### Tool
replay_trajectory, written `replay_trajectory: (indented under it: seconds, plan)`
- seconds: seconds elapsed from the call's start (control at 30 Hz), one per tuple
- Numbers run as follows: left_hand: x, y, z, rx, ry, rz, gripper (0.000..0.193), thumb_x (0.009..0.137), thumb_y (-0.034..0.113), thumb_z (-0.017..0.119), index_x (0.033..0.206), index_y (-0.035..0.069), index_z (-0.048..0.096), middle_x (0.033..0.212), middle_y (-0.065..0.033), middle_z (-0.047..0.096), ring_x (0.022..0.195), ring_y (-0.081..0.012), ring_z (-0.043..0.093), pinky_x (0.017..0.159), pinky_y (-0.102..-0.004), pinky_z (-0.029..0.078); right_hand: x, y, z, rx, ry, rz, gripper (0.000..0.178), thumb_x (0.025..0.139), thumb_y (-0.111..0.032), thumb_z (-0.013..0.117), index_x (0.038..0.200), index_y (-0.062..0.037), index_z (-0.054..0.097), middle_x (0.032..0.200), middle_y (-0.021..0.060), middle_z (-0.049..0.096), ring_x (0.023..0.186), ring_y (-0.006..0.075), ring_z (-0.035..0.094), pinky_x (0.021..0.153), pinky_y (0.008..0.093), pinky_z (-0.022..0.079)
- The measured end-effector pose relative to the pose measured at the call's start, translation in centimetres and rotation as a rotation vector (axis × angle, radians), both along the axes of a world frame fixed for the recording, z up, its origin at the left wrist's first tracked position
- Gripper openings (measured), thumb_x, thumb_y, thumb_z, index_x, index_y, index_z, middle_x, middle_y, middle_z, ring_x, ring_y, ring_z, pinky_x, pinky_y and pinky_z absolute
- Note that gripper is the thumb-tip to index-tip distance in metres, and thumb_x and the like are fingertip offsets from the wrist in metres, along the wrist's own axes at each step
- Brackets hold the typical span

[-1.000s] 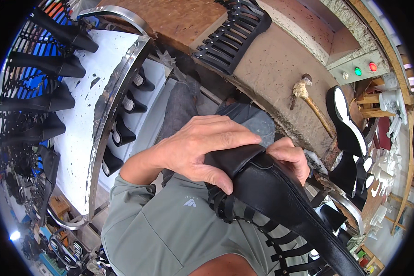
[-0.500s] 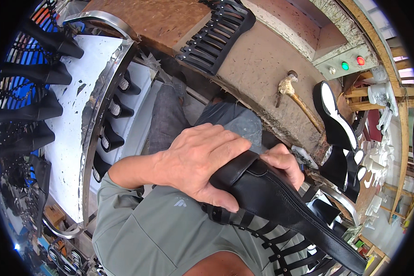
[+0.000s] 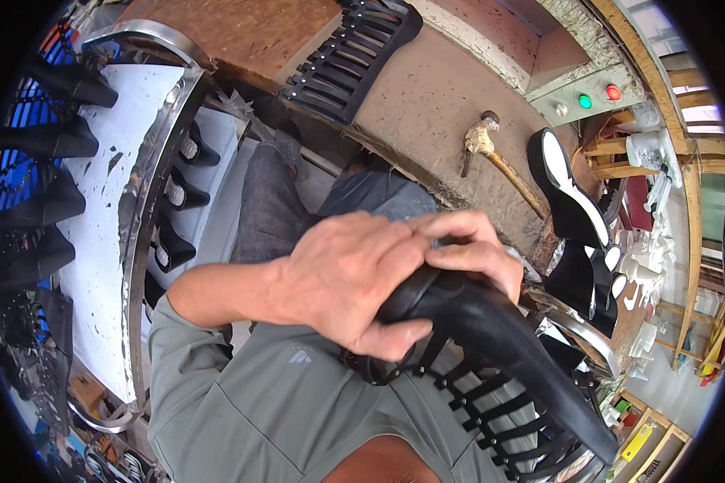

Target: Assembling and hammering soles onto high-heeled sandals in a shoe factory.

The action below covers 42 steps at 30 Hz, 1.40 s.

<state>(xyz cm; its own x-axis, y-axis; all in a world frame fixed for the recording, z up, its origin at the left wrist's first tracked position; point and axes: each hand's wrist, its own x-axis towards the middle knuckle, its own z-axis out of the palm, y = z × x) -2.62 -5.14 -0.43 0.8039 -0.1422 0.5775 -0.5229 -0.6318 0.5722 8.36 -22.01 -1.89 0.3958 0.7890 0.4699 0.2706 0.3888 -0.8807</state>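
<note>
A black leather boot [image 3: 511,330] with a row of studded, ladder-like straps [image 3: 483,402] lies across my front, its long part slanting to the lower right. My left hand [image 3: 358,282] is wrapped over its near end, thumb on the close side and fingers over the top. From the far side my right hand [image 3: 475,245] grips the same end, fingers bent over the leather beside my left fingertips. My hands hide much of that end. The zip side is turned out of sight.
On the workbench [image 3: 427,97] lie another black strappy boot piece [image 3: 350,60] and a hammer [image 3: 499,165]. Black wedge soles [image 3: 572,189] stand at its right end, near a box with green and red buttons [image 3: 586,101]. A metal-edged rack [image 3: 97,233] with black shoe parts stands left.
The boot has rolled in my hands, turning its zip away. My right hand has come up over its top, closer to my left. The whole view has shifted slightly.
</note>
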Motion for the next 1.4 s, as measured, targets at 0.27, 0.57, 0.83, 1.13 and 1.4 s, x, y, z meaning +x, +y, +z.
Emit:
replay_trajectory:
  seconds: [0.27, 0.57, 0.83, 1.13, 1.4]
  plan:
    - [4.3, 3.0, 1.1, -0.340, 0.548, 0.034, 0.050, 0.091, 0.047, 0.047, 0.106, 0.001, 0.059, 0.074, -0.0197, 0.063, 0.077, -0.0377, 0.063, 0.069, -0.0417, 0.048, 1.3, 3.6, 1.1, -0.296, 0.648, -0.314, 0.039, 0.078, -0.024, 0.074, 0.108, -0.0014, 0.062, 0.099, 0.0117, 0.063, 0.091, 0.0193, 0.062, 0.080, 0.0324, 0.050]
    - [2.0, 3.0, -2.6, -0.571, 0.627, -0.061, 0.073, 0.082, 0.059, 0.062, 0.111, -0.007, 0.050, 0.091, -0.0223, 0.064, 0.093, -0.0328, 0.063, 0.079, -0.0393, 0.047, -1.1, 0.0, 2.5, -0.464, 0.634, -0.285, 0.041, 0.074, -0.023, 0.073, 0.107, -0.0014, 0.061, 0.097, 0.0105, 0.062, 0.088, 0.0184, 0.061, 0.077, 0.0315, 0.049]
    - [0.8, 2.3, -1.6, -0.330, 0.599, 0.028, 0.073, 0.064, 0.033, 0.083, 0.118, 0.000, 0.047, 0.095, -0.0133, 0.065, 0.087, -0.0246, 0.065, 0.079, -0.0339, 0.050, -2.1, 0.5, 2.7, -0.624, 0.551, -0.226, 0.042, 0.072, -0.022, 0.073, 0.106, -0.0014, 0.059, 0.095, 0.0094, 0.061, 0.085, 0.0177, 0.060, 0.075, 0.0307, 0.048]
    - [1.1, 1.1, -2.2, -0.375, 0.620, 0.173, 0.062, 0.066, 0.033, 0.074, 0.107, -0.008, 0.051, 0.092, -0.0204, 0.065, 0.088, -0.0337, 0.065, 0.081, -0.0390, 0.049, -3.2, 0.2, 4.3, -0.793, 0.401, -0.130, 0.044, 0.068, -0.021, 0.072, 0.105, -0.0013, 0.058, 0.094, 0.0081, 0.060, 0.082, 0.0168, 0.059, 0.073, 0.0298, 0.048]
    - [0.4, 0.6, -2.1, -0.305, 0.648, 0.336, 0.056, 0.070, 0.031, 0.074, 0.110, -0.001, 0.052, 0.093, -0.0192, 0.064, 0.086, -0.0329, 0.065, 0.077, -0.0391, 0.050, -2.7, 0.1, 2.3, -0.962, 0.265, -0.015, 0.045, 0.065, -0.020, 0.072, 0.104, -0.0013, 0.057, 0.092, 0.0070, 0.059, 0.079, 0.0161, 0.057, 0.071, 0.0290, 0.047]
